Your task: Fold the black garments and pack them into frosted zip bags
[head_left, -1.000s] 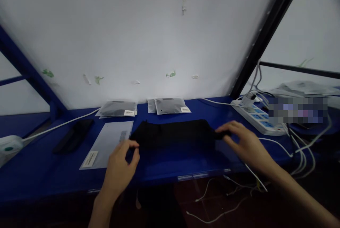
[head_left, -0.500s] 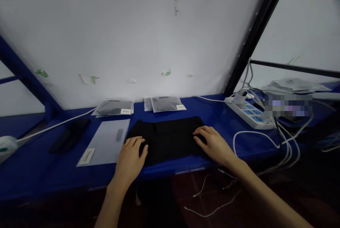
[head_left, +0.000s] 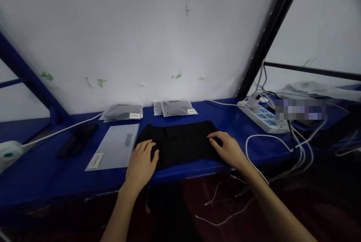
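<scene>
Left hand (head_left: 141,163) and right hand (head_left: 229,149) flat on the black folded cloth (head_left: 180,142) at the blue tabletop (head_left: 50,181) near edge, fingers released, pinning its ends; beside, empty clear bag (head_left: 114,147); behind, two packed bags (head_left: 122,111).

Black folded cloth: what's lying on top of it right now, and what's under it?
Both hands rest flat on the black folded cloth: left hand on its left end, right hand on its right. Under it, only the blue table shows; anything directly beneath is covered.

Folded black garment (head_left: 183,142), flat on bench
</scene>
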The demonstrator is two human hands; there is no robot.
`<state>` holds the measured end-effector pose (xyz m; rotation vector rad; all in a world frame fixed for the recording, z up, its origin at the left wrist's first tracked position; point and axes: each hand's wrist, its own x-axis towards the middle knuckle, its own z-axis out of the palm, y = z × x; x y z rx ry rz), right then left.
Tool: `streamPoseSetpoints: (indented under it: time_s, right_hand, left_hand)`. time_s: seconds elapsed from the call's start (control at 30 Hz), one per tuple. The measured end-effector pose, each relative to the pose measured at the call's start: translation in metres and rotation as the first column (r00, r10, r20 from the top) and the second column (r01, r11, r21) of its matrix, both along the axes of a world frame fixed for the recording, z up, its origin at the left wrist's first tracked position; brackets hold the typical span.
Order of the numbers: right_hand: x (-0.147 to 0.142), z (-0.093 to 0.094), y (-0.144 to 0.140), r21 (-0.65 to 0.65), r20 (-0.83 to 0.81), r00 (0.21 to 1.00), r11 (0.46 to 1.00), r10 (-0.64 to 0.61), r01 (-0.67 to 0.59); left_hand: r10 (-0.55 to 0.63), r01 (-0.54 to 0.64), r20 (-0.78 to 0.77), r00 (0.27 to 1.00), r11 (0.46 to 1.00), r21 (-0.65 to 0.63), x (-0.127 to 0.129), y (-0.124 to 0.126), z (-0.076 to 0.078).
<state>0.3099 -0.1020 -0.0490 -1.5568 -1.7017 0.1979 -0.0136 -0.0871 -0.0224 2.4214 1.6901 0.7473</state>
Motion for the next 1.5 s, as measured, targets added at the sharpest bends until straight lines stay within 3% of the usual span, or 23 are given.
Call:
streamPoseSetpoints:
  time_s: [0.8,1.2,1.33,1.5]
  right_hand:
    - [0.003,-0.004,0.002,0.024,-0.001,0.999,0.999,-0.049,0.049]
    - [0.005,-0.013,0.006,-0.008,0.13,0.991,1.0,0.015,-0.014]
    - [0.001,-0.001,-0.001,-0.046,0.218,0.975,0.999,0.037,-0.027]
    - [0.001,0.034,0.0,-0.174,0.351,0.922,0.979,0.166,-0.109]
  left_hand:
    - [0.027,-0.03,-0.047,0.999,0.997,-0.064,0.0,-0.001,-0.001]
    - [-0.004,0.005,-0.046,0.999,1.0,0.022,-0.002,-0.002,-0.003]
    - [-0.087,0.091,-0.064,0.994,0.994,0.056,-0.006,-0.004,0.001]
    - [-0.163,0.166,-0.051,0.985,0.984,0.069,0.01,-0.002,0.028]
